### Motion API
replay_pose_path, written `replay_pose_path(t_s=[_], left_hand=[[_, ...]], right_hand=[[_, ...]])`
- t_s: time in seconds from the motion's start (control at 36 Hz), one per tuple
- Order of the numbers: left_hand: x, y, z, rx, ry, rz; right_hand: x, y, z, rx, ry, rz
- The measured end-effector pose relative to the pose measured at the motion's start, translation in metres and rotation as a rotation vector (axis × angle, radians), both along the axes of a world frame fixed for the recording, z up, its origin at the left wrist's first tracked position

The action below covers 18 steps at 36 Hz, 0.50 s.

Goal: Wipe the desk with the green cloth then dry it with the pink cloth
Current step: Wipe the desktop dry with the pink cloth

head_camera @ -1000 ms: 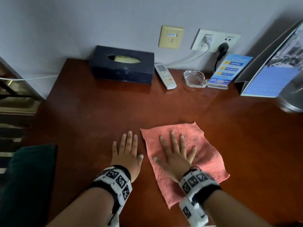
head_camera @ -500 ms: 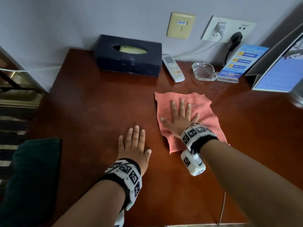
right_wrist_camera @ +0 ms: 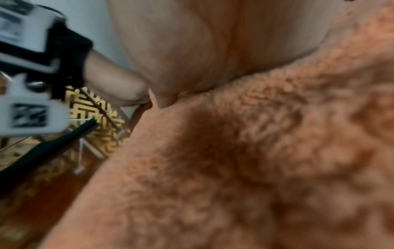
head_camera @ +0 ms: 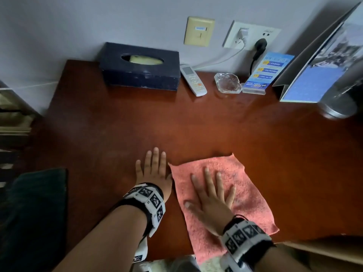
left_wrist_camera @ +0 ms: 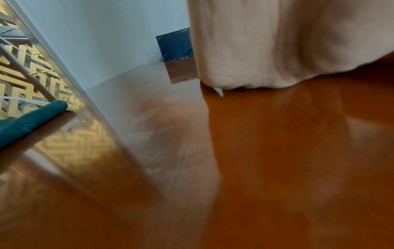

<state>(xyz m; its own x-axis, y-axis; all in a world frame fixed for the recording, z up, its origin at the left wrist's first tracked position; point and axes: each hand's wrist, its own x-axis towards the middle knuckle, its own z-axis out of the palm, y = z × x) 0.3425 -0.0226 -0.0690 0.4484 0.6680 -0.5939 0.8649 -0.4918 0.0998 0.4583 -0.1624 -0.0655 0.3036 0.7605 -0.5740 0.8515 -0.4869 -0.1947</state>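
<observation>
The big shiny red-brown wooden desk (head_camera: 196, 130) fills most of the head view. At the back, by the wall, sit a dark blue tissue box (head_camera: 140, 67), a white remote control (head_camera: 193, 80), a clear glass ashtray (head_camera: 227, 83) and a blue card in a clear stand (head_camera: 261, 72). A standing picture calendar (head_camera: 324, 61) is at the far right.

The dark green cloth (head_camera: 37, 213) lies at the near left of the desk, well apart from both hands. Nobody is touching it, so the wiping part looks done.

The fuzzy pink cloth (head_camera: 249, 193) lies flat near the front edge of the desk. Its bottom edge seems to hang a little over the front.

The right hand (head_camera: 212, 201) lies flat on the pink cloth with its fingers spread wide. It presses down and does not pinch. The right wrist view shows the palm right on the fuzzy cloth. The left hand (head_camera: 154, 169) lies flat on the bare wood just beside the cloth, fingers straight and close together.

This looks like the drying part. To do it well, keep the palm flat and push down evenly so the cloth slides and does not bunch up. Go in long lines that overlap. Slow down near the things at the back so none get bumped. Keep the cloth from slipping off the front edge.
</observation>
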Motion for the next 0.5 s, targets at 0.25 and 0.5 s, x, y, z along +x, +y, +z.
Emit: replay_pose_path(t_s=[0.25,0.5], left_hand=[[0.0,0.001,0.0,0.014,0.03,-0.024],[0.001,0.0,0.001,0.029,0.03,-0.024]], right_hand=[[0.054,0.108,-0.004,-0.01,-0.039,-0.143],[0.005,0.05,0.0,0.055,-0.034,-0.071]])
